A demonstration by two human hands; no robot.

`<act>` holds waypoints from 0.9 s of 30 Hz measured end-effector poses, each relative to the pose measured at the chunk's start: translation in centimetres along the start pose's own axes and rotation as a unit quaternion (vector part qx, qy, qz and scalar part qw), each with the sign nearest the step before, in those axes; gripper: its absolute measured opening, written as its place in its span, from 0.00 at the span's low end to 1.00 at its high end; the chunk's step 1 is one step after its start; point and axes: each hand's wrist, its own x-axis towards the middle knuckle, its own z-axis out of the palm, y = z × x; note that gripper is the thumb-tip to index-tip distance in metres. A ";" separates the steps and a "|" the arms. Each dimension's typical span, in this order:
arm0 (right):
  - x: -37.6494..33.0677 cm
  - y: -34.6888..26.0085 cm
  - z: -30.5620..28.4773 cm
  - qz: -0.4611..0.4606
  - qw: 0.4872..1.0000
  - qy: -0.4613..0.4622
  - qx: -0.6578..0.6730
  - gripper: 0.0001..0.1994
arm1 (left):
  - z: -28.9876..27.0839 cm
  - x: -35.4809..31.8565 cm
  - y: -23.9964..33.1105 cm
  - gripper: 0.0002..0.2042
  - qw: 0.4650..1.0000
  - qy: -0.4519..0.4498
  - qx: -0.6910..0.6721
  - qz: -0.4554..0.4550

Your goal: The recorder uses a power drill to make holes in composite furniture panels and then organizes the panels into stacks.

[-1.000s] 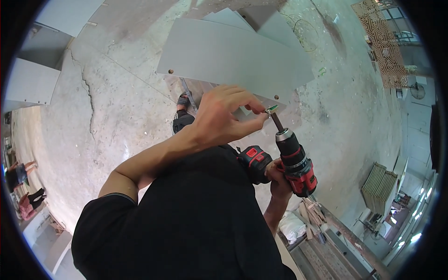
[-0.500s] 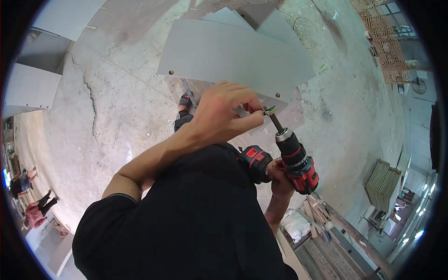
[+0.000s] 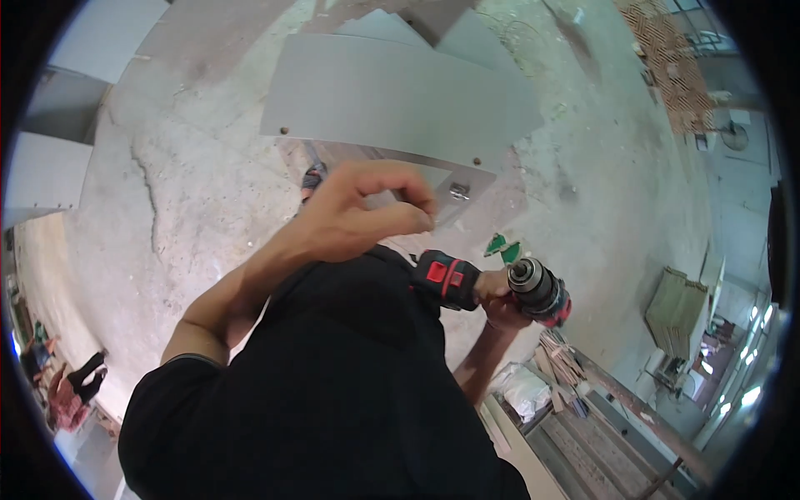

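Around a red-and-black drill [image 3: 546, 293], right grip [image 3: 500, 302] clenched; left grip [image 3: 360, 210] apparently released; any lettering illegible.

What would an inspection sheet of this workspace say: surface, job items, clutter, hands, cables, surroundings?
Surface: concrete floor, marked and stained, with a crack at left.
Job's things: red-and-black drill; overlapping grey panels, the front one with two round holes along its near edge; small shiny metal piece showing near its right-hand hole.
Clutter: green pieces near the drill, whether resting or falling unclear; wood offcuts and a white bag at lower right.
Hands: left hand curled, nothing seen in its fingertips; right hand grips the drill.
Cables: nothing seen at the drill.
Surroundings: patterned panel at upper right; people at far left.
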 end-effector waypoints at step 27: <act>1.0 1.3 -0.7 0.039 0.955 -0.061 0.289 0.12 | 2.9 0.8 1.3 0.07 1.000 0.003 -0.014 0.023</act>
